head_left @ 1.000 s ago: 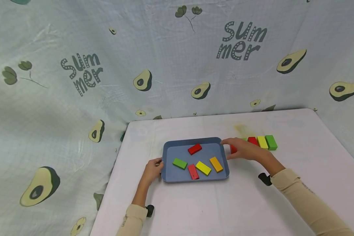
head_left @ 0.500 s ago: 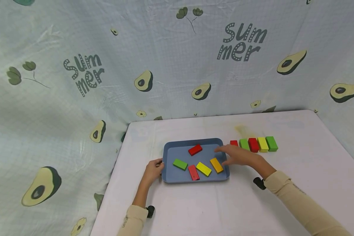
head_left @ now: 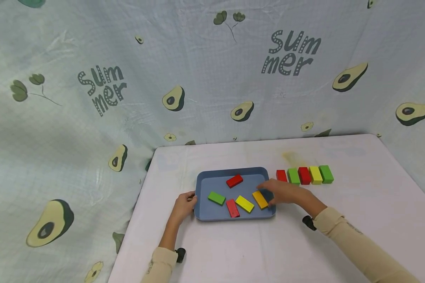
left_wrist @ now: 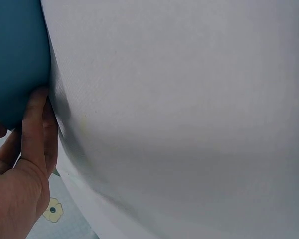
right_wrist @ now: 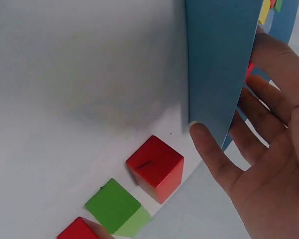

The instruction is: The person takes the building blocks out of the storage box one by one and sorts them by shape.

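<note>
Since a second ago the right hand [head_left: 287, 192] has moved inward, over the tray [head_left: 209, 186]. From the head view, its thumb and fingers bracket the orange block [head_left: 260, 199] inside; whether they pinch it, I can't tell. I'd guess a pick-up is in hand, calling next for a firm pinch. Left wrist view: across the tray, the left hand [left_wrist: 21, 177] grips its wall. Right wrist view: a red block [right_wrist: 157, 164] stands outside, near the little finger.
</note>
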